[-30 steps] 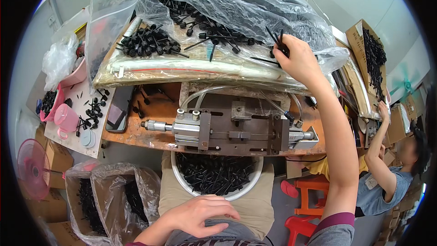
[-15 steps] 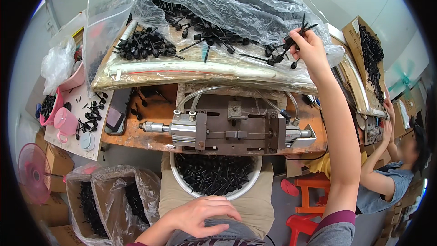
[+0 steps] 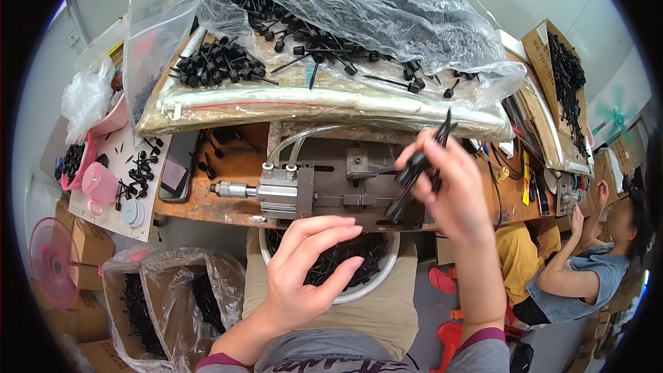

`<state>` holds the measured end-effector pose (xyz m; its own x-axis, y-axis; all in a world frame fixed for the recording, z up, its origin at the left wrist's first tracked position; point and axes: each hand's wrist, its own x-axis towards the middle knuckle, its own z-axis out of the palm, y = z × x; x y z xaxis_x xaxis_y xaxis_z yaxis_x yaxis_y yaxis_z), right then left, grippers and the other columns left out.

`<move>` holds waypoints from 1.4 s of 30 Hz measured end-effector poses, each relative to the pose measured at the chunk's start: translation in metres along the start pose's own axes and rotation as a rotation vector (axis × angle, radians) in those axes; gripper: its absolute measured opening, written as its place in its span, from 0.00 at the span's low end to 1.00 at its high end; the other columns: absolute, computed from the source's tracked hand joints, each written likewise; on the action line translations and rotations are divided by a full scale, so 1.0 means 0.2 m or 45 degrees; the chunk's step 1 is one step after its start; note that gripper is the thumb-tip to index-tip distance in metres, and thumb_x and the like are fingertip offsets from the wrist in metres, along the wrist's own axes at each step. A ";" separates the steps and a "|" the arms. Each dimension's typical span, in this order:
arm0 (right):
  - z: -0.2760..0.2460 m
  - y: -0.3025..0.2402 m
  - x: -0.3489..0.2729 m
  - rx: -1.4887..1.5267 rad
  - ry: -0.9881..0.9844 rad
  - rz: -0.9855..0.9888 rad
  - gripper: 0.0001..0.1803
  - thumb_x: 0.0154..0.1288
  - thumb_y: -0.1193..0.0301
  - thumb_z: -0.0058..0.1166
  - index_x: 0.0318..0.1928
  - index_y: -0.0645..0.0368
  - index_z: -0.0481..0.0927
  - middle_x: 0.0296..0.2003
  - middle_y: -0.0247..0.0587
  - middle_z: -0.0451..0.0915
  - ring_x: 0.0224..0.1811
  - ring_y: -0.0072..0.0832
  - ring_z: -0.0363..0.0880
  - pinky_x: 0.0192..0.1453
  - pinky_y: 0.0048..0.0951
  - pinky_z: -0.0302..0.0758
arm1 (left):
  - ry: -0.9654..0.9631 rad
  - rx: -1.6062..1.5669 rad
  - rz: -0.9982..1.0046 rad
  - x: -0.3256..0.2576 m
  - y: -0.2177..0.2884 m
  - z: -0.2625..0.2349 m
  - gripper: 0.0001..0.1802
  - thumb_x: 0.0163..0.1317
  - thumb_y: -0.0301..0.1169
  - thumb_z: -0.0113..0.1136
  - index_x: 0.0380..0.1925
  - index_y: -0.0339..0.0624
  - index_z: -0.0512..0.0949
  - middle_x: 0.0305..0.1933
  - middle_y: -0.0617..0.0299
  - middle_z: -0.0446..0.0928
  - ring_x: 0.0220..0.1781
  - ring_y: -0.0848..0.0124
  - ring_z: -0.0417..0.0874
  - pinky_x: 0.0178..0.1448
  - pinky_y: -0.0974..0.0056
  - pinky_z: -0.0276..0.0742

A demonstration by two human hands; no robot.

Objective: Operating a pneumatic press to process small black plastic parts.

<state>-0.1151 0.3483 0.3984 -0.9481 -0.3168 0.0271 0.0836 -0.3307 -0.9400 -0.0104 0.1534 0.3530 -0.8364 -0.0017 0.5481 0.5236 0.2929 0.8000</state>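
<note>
Fingers of the right hand hold black stemmed pieces over the metal machine; the left hand is empty, curved wide. Readying a handful seems the step; next likely calls for freeing one.

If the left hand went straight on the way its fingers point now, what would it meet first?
Probably the black parts held in the right hand, ahead of the left hand; depth is unclear, so the metal machine behind them might come first.
</note>
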 end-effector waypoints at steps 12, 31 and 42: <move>0.01 0.29 -0.21 0.455 0.005 0.214 0.03 0.73 0.68 0.45 0.42 0.53 0.69 0.35 0.46 0.80 0.23 0.14 0.64 0.30 0.18 0.63 | -0.272 -0.020 0.049 -0.05 -0.05 0.09 0.18 0.47 0.21 0.70 0.42 0.37 0.83 0.40 0.58 0.79 0.40 0.67 0.81 0.41 0.67 0.80; -0.11 0.25 -0.34 0.406 0.392 -0.091 0.12 0.77 0.63 0.36 0.40 0.55 0.68 0.31 0.46 0.77 0.18 0.14 0.59 0.23 0.15 0.56 | -0.235 0.519 0.228 -0.04 -0.20 0.14 0.16 0.45 0.22 0.69 0.38 0.34 0.81 0.53 0.51 0.77 0.37 0.67 0.82 0.39 0.66 0.80; -0.12 0.32 -0.42 0.163 0.462 -0.018 0.15 0.77 0.61 0.38 0.35 0.57 0.68 0.25 0.38 0.74 0.19 0.16 0.68 0.19 0.14 0.55 | -0.315 0.822 0.298 0.01 -0.25 0.21 0.13 0.44 0.25 0.69 0.33 0.36 0.81 0.54 0.55 0.79 0.29 0.69 0.80 0.36 0.67 0.76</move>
<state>-0.0369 0.3748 0.3270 -0.9945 0.0160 -0.1036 0.0855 -0.4485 -0.8897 -0.0446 0.1800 0.3038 -0.7664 0.3240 0.5547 0.5574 0.7646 0.3236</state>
